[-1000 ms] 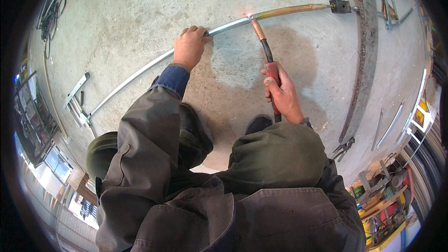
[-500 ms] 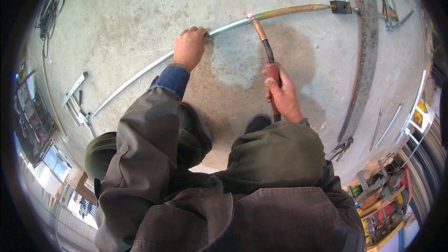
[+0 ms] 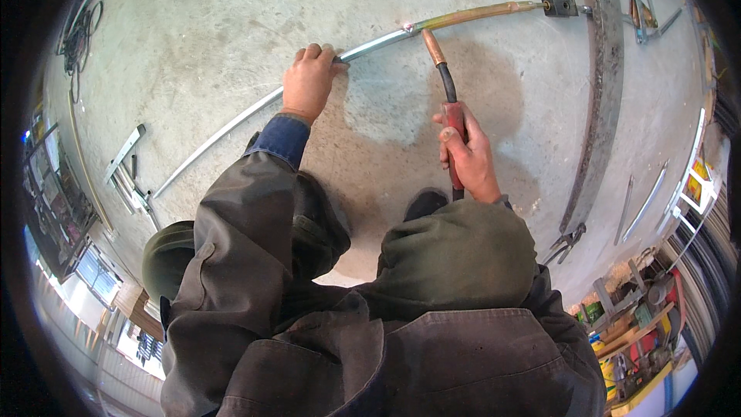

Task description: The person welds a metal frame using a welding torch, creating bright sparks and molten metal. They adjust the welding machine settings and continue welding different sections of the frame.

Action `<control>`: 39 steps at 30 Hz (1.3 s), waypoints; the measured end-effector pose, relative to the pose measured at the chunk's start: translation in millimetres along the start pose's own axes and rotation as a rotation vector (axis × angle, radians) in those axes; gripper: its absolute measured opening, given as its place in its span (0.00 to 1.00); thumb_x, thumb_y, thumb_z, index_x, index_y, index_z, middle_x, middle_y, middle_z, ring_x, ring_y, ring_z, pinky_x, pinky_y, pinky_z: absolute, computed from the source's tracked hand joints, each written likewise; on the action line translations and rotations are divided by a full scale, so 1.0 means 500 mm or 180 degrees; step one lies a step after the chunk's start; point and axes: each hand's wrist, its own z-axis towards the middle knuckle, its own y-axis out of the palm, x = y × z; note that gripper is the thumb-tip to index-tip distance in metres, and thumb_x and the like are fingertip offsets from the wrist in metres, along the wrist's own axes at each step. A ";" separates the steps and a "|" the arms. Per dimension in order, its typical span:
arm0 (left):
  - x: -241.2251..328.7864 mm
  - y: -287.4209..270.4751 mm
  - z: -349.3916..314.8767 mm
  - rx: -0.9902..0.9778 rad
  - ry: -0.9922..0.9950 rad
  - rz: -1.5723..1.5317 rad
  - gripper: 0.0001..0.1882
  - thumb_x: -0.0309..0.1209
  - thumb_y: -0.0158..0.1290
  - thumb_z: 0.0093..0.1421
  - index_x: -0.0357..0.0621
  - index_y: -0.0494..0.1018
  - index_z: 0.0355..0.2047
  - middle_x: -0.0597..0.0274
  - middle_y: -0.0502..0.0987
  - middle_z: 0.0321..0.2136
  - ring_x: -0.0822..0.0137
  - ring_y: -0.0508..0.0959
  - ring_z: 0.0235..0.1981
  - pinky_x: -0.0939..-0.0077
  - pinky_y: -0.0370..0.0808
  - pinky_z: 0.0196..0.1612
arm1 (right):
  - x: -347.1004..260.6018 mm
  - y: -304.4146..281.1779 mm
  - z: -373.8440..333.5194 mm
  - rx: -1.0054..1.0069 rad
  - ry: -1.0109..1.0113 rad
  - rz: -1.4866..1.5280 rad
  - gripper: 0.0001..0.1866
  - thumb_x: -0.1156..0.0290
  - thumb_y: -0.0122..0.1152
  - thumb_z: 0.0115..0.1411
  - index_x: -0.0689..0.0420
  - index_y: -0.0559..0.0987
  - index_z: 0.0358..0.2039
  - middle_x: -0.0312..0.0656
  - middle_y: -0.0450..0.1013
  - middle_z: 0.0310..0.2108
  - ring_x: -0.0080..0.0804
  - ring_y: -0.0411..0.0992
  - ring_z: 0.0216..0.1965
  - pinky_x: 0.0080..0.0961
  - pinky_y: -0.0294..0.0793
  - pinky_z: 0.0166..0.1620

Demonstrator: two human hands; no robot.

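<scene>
Both arms out: left hand [image 3: 309, 81] on rod [image 3: 231, 122], right hand [image 3: 467, 158] w/ torch [image 3: 448, 93].

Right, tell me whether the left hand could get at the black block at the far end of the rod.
Probably not from here: the left hand rests on the rod well short of the black block, with the torch crossing between.

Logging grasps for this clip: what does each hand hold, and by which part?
Right hand grips the welding torch by its red handle. Left hand presses on the long metal bar, mid-length.
</scene>
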 end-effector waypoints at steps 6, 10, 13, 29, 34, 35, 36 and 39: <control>0.011 0.003 0.011 -0.0235 -0.0109 0.0281 0.12 0.39 0.62 0.63 0.46 0.80 0.41 0.58 0.80 0.37 0.54 0.82 0.42 0.59 0.82 0.39 | -0.014 -0.011 0.004 0.0035 0.0026 -0.0101 0.18 0.64 0.58 0.70 0.58 0.73 0.56 0.34 0.73 0.37 0.17 0.67 0.25 0.22 0.70 0.27; 0.009 0.007 0.011 -0.0130 -0.0072 0.0299 0.13 0.40 0.63 0.63 0.46 0.80 0.42 0.58 0.80 0.37 0.54 0.82 0.43 0.59 0.82 0.39 | -0.013 -0.019 0.005 0.0157 -0.0112 0.0183 0.19 0.65 0.57 0.70 0.58 0.73 0.58 0.34 0.74 0.38 0.17 0.68 0.25 0.22 0.71 0.27; 0.005 0.010 0.002 -0.0132 -0.0094 0.0273 0.14 0.40 0.64 0.62 0.46 0.79 0.42 0.58 0.80 0.38 0.53 0.82 0.44 0.58 0.83 0.39 | -0.006 -0.023 0.014 -0.0005 -0.0142 0.0162 0.20 0.65 0.58 0.70 0.59 0.73 0.58 0.34 0.74 0.40 0.17 0.68 0.24 0.21 0.71 0.27; -0.001 -0.027 0.031 -0.0521 -0.0031 -0.0068 0.12 0.39 0.62 0.63 0.46 0.81 0.41 0.56 0.82 0.37 0.52 0.83 0.42 0.57 0.82 0.42 | -0.011 -0.011 0.001 -0.0105 0.0021 0.0013 0.20 0.63 0.58 0.69 0.59 0.73 0.57 0.31 0.70 0.30 0.16 0.67 0.23 0.21 0.69 0.26; 0.004 -0.027 0.030 -0.0520 -0.0014 0.0049 0.11 0.38 0.61 0.65 0.44 0.81 0.41 0.56 0.80 0.39 0.52 0.82 0.43 0.57 0.81 0.43 | -0.008 -0.010 -0.003 -0.0057 0.0001 0.0006 0.21 0.60 0.58 0.70 0.58 0.73 0.58 0.31 0.70 0.31 0.16 0.67 0.24 0.21 0.70 0.26; 0.006 -0.023 0.027 -0.0422 0.0023 0.0070 0.11 0.38 0.61 0.65 0.44 0.80 0.41 0.56 0.80 0.40 0.52 0.82 0.44 0.57 0.81 0.44 | -0.006 -0.012 -0.003 -0.0080 -0.0007 -0.0010 0.21 0.60 0.58 0.70 0.58 0.73 0.58 0.31 0.70 0.31 0.16 0.67 0.24 0.21 0.70 0.26; 0.006 -0.021 0.025 -0.0335 0.0022 0.0098 0.11 0.38 0.61 0.65 0.44 0.80 0.41 0.56 0.80 0.40 0.52 0.82 0.44 0.57 0.81 0.44 | -0.004 -0.013 -0.004 -0.0103 -0.0015 -0.0025 0.21 0.59 0.58 0.70 0.58 0.73 0.58 0.32 0.71 0.31 0.16 0.67 0.24 0.21 0.70 0.26; 0.007 -0.018 0.025 -0.0213 0.0036 0.0121 0.11 0.38 0.61 0.65 0.45 0.80 0.41 0.57 0.79 0.41 0.52 0.81 0.44 0.57 0.81 0.44 | -0.003 -0.010 -0.006 -0.0051 -0.0001 -0.0010 0.21 0.60 0.58 0.70 0.58 0.73 0.58 0.32 0.72 0.34 0.16 0.67 0.24 0.21 0.70 0.27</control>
